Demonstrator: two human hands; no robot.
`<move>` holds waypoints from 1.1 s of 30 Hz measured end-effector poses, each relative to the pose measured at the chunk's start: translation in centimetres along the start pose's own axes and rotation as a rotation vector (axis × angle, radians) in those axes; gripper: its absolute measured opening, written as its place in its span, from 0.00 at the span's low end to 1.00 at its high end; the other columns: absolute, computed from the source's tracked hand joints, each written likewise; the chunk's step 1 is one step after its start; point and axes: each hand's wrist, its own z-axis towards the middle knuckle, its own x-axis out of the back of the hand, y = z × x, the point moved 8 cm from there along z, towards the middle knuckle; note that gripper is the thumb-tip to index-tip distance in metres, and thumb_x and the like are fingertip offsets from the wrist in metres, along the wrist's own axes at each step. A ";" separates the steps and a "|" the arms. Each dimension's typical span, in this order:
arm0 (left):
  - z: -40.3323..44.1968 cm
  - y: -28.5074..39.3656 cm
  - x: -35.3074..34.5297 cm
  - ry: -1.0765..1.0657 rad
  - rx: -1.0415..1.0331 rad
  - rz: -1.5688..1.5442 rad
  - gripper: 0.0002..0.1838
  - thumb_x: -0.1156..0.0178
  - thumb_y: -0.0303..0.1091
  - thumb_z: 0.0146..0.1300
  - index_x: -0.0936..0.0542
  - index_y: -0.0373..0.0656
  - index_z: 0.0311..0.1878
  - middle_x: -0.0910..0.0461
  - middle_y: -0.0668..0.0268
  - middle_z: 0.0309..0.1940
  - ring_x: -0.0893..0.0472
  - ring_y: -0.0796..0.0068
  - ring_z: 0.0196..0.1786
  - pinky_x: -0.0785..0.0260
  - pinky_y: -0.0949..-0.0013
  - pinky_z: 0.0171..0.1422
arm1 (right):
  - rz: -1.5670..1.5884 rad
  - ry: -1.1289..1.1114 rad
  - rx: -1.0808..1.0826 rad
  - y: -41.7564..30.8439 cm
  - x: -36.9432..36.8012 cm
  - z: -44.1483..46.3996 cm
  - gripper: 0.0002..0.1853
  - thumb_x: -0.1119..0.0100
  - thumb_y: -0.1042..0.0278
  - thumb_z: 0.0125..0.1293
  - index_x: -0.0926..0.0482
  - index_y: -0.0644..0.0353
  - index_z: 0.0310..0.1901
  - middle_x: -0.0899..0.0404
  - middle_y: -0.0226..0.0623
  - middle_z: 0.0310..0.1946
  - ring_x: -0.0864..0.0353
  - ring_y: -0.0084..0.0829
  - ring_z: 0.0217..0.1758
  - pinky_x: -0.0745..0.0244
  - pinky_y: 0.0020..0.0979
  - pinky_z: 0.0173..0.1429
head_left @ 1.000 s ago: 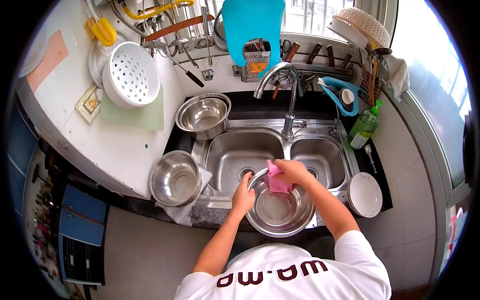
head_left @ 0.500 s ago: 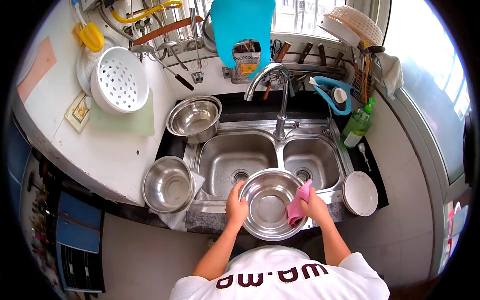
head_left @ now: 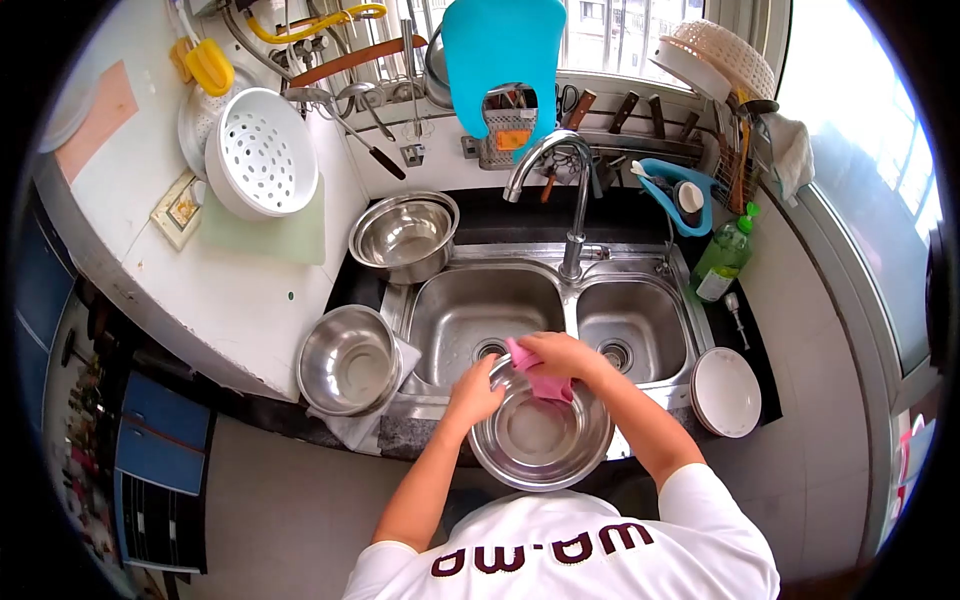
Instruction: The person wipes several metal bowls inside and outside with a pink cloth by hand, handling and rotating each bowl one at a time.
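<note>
A round stainless steel basin [head_left: 540,435] is held at the sink's front edge, its open side facing up. My left hand [head_left: 476,392] grips its rim at the upper left. In my right hand [head_left: 556,355] is a pink cloth [head_left: 548,384], pressed against the far rim and hanging down the inner wall. Behind the basin lies the double-bowl sink [head_left: 490,325], with the arched faucet [head_left: 574,200] standing between its bowls.
Left of the sink, a steel bowl [head_left: 348,362] rests on a white cloth [head_left: 350,430]; nested steel basins [head_left: 405,240] stand behind. To the right are stacked white dishes [head_left: 727,392], a green detergent bottle [head_left: 725,258] and a blue caddy [head_left: 685,215]. A white colander [head_left: 262,155] hangs on the left wall.
My right hand has moved the pink cloth from the basin's right side to its far rim, near my left hand. The basin sits slightly lower in view.
</note>
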 end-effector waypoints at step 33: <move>-2.2 -0.8 0.3 0.101 0.052 -0.237 0.32 0.41 0.27 0.56 0.36 0.39 0.67 0.31 0.49 0.62 0.31 0.52 0.65 0.40 0.60 0.69 | 0.163 0.159 -0.385 6.1 1.6 -10.0 0.23 0.40 0.62 0.56 0.33 0.58 0.52 0.20 0.56 0.38 0.21 0.57 0.41 0.28 0.49 0.42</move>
